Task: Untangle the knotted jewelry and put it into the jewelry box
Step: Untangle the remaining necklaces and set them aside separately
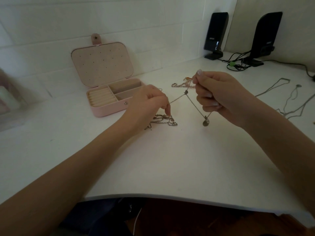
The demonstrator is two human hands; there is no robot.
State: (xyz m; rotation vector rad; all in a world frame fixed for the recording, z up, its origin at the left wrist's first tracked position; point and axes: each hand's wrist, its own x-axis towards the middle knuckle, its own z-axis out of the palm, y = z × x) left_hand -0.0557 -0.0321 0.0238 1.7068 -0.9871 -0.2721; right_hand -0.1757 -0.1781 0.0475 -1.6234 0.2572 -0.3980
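My right hand [219, 97] is raised just above the white bench [170, 159], its fingers [207, 94] curled tight around a thin silver chain [194, 104]. One end comes up out of my fist by the thumb, where a reddish beaded strand [185, 82] trails off to the left. The chain runs taut from my fist to a small knot [186, 92], and a round pendant [205, 122] hangs from a loop of it below my palm, just above or touching the bench; I cannot tell which.

My left hand [150, 103] sits lower, fingers curled down, with a fingertip [168, 114] pressing on a tangled heap of silver chains [163, 120] lying on the bench. A fine strand stretches from that hand up to the knot.

The pink jewelry box [109, 106] stands open behind my left hand, near the wall, its lid [102, 63] upright and dotted with small holes. Inside are a row of cream ring rolls [102, 97] and two bare compartments.

Further right on the bench lie more loose thin necklaces [289, 99], well apart from my hands. Two black speakers [216, 34] stand at the back with their cables [238, 63] bunched between them.
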